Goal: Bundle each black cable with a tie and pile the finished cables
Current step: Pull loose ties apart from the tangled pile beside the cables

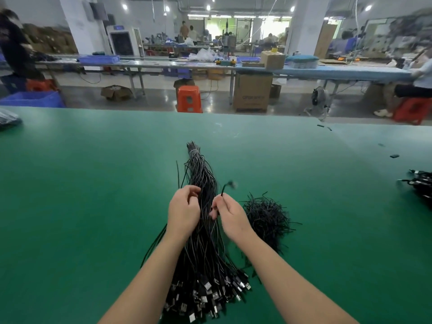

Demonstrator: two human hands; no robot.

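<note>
While one cable end (224, 191) is pinched in the right hand (230, 217), left hand (183, 212) fingers are curled into the cable sheaf (202, 230); sheaf axis runs fore-aft, ties (267, 217) lie just right.

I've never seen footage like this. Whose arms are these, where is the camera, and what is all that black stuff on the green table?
There is no machine here: these are a person's two bare arms, filmed by one camera worn on their head, looking forward and down. On the green table lies a big bunch of black cables, tied at its far end, plugs nearest the person. Right of it sits a small heap of short black ties. More cables lie at the far right edge. The left hand fingers the bunch; the right hand pinches one cable pulled up from it. Behind is a workshop with other workers.
</note>
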